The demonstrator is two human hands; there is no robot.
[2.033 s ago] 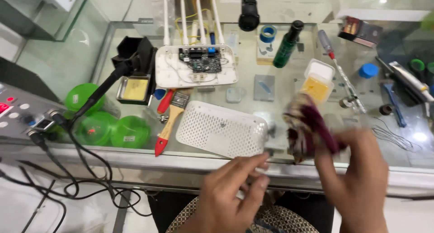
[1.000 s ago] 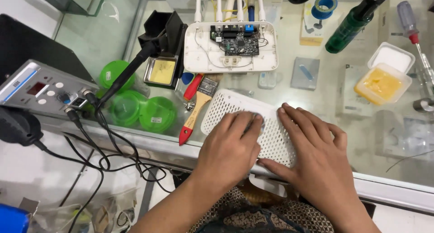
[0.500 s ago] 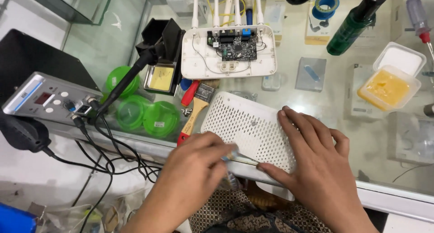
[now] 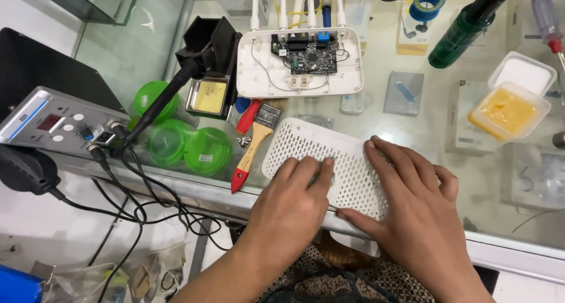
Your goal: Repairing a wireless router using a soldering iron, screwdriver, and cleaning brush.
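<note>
On perforated cover [image 4: 329, 162], left hand [image 4: 294, 206] again

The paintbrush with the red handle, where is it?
The paintbrush lies on the glass table, left of the white perforated cover under both hands, beside the green tubs.

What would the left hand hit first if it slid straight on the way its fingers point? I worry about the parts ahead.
Probably the open router. The left hand lies on the white cover, fingers pointing up-table; depth is unclear.
</note>
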